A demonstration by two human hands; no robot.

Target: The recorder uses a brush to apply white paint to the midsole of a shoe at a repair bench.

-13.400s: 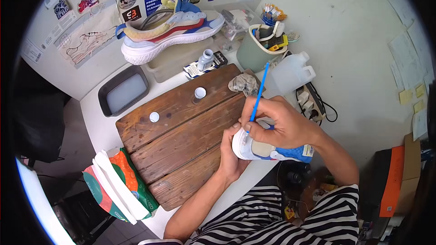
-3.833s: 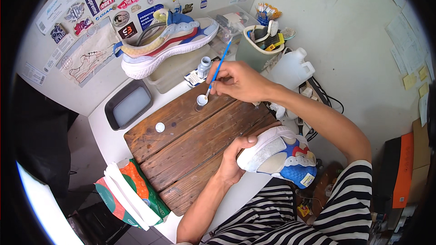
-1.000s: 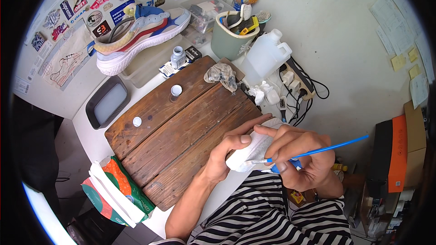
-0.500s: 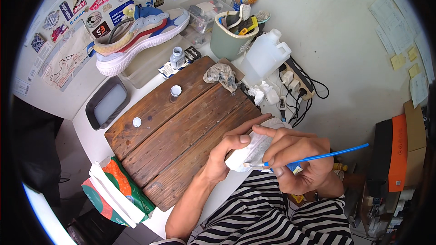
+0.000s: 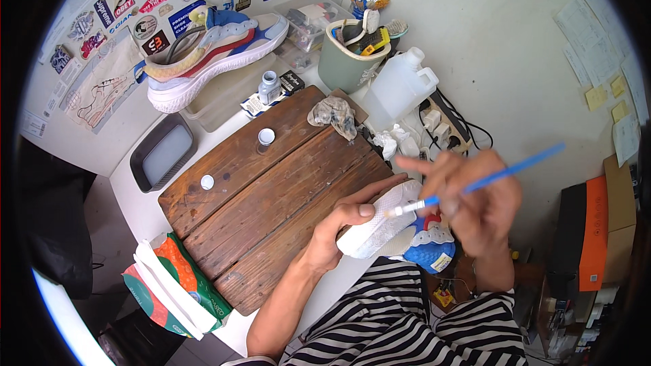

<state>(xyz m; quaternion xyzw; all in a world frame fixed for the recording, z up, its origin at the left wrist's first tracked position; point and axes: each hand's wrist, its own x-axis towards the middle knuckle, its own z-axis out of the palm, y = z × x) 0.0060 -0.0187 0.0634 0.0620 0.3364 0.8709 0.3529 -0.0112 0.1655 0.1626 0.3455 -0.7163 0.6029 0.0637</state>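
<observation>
On the white table (image 5: 136, 211) there lie a brown wooden board (image 5: 271, 203), a dark rectangular tray (image 5: 141, 175) and a tissue pack (image 5: 182, 283); a green bucket (image 5: 346, 68) stands behind the board.

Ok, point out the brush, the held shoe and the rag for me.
Brush (image 5: 513, 167): head view, on the blue handle.
Held shoe (image 5: 381, 232): head view, on the pale toe area.
Rag (image 5: 332, 115): head view, on its crumpled middle.
</observation>
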